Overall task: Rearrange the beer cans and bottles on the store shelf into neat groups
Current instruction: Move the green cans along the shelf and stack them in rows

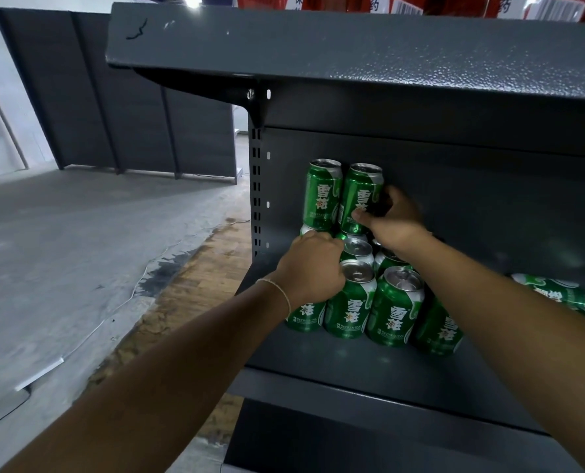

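On the dark shelf, green beer cans stood grouped, two more stacked on top toward twelve o'clock. The right hand gripped the right upper can, thumb across its label. The left hand (a thin band at the wrist) curled over a front can at nine o'clock. Other cans lay tipped at three o'clock.

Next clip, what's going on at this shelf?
A person is stacking green aluminium beer cans on a dark grey metal store shelf. The right hand grips the right can of the upper tier; the left hand holds a front-row can below. More green cans lie on their sides further right, not yet grouped.
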Available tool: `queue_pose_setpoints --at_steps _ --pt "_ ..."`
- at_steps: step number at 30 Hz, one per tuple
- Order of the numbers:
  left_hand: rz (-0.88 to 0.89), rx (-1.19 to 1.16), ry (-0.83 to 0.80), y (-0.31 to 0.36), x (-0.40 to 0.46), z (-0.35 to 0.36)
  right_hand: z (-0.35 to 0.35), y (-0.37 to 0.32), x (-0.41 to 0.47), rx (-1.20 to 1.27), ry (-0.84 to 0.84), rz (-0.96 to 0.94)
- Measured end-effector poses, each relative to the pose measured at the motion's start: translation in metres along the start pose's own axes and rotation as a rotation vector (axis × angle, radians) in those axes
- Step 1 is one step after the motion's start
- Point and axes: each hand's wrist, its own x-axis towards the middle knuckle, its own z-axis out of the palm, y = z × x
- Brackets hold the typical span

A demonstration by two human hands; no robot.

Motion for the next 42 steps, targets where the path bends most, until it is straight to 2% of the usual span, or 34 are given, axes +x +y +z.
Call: queue_pose_setpoints --at_steps 7,16,25,29,33,35,39,42 --pt "0.006 0.003 0.014 0.001 -0.001 -0.001 -0.003 0.0 0.0 -0.09 -0.039 0.004" --pt "0.021 0.034 -0.001 0.013 0.003 -0.014 -0.043 0.014 -0.019 0.021 0.02 0.04" --pt "0.227 -0.057 0.097 0.096 0.028 -0.001 -0.134 0.05 -0.051 0.025 0.191 0.064" --pt "0.271 -0.134 0.107 0.146 0.043 0.011 -0.182 0.065 -0.074 0.007 0.177 0.106" --pt "0.302 -0.201 0.059 0.19 0.054 0.029 -0.224 0.09 -0.092 -0.129 0.149 0.154" --pt "0.311 -0.218 0.038 0.208 0.056 0.04 -0.241 0.105 -0.097 -0.276 0.11 0.18" --pt "0.303 -0.218 -0.045 0.238 0.058 0.059 -0.267 0.127 -0.11 -0.728 -0.039 0.271" --pt "0.264 -0.234 -0.092 0.258 0.058 0.073 -0.272 0.136 -0.121 -0.843 -0.131 0.319"
